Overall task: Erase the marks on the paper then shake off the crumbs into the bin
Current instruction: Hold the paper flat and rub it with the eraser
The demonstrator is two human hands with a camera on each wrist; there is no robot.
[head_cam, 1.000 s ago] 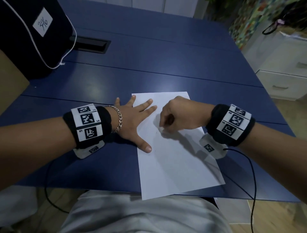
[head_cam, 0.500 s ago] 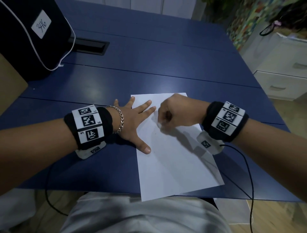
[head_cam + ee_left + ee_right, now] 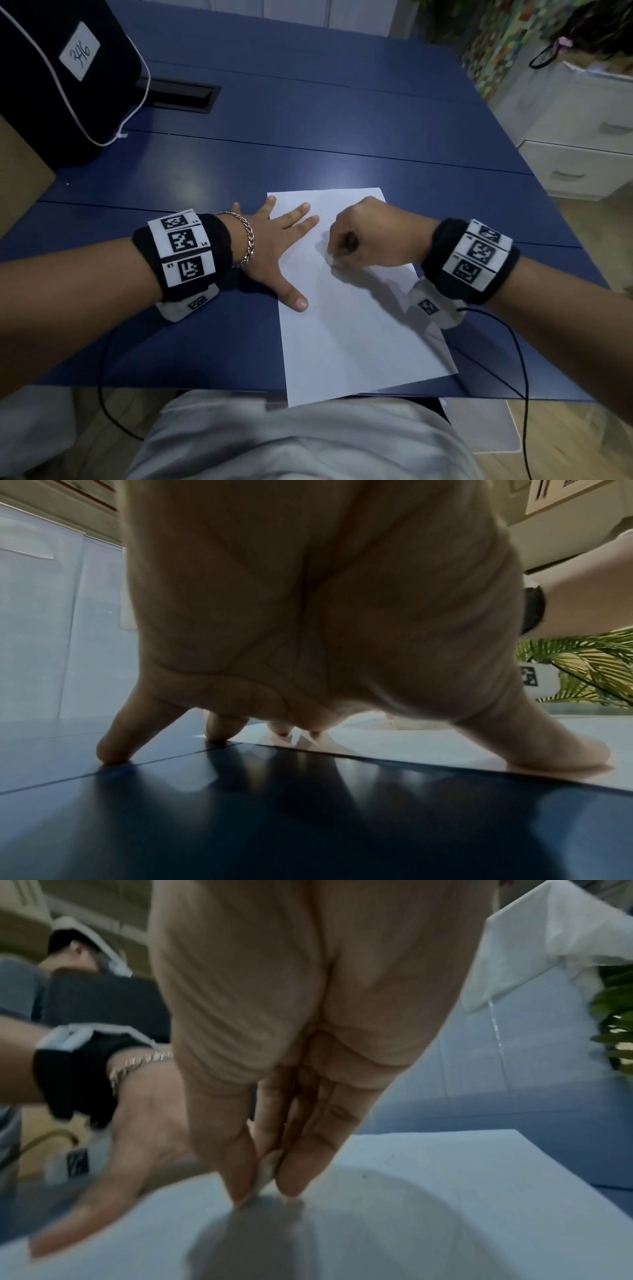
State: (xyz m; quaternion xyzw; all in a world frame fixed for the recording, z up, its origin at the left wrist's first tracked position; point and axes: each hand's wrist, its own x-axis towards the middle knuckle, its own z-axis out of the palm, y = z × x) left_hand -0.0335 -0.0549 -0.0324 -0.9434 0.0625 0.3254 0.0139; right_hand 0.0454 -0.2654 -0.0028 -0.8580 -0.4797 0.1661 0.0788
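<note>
One sheet: the white paper [image 3: 359, 308] lies flat on the blue worktop [image 3: 308, 120], its near edge overhanging the front edge above the person's lap.
Marks: a few faint specks show on the paper near the fingers; too small to tell more.
Eraser: a small white eraser [image 3: 265, 1173] is pinched between the thumb and fingertips of the right hand [image 3: 370, 236], its lower end touching the paper in the upper half of the sheet.
Right hand pose: fingers curled down and bunched tight round the eraser, wrist raised off the sheet, forearm coming in from the right.
Left hand pose: the left hand [image 3: 274, 246] lies spread and flat, fingers straight; the thumb and two fingers press on the left edge of the paper, the other two fingertips rest on the bare worktop just beside it. It grips nothing.
Wrists: both carry black bands with black-and-white coded tags; the left also wears a chain bracelet [image 3: 248, 240].
Containers: a black bag [image 3: 51, 85] with a white label reading 346 stands at the far left of the worktop; its contents cannot be seen.
Beyond: white drawers [image 3: 582, 154] stand to the right of the worktop.
</note>
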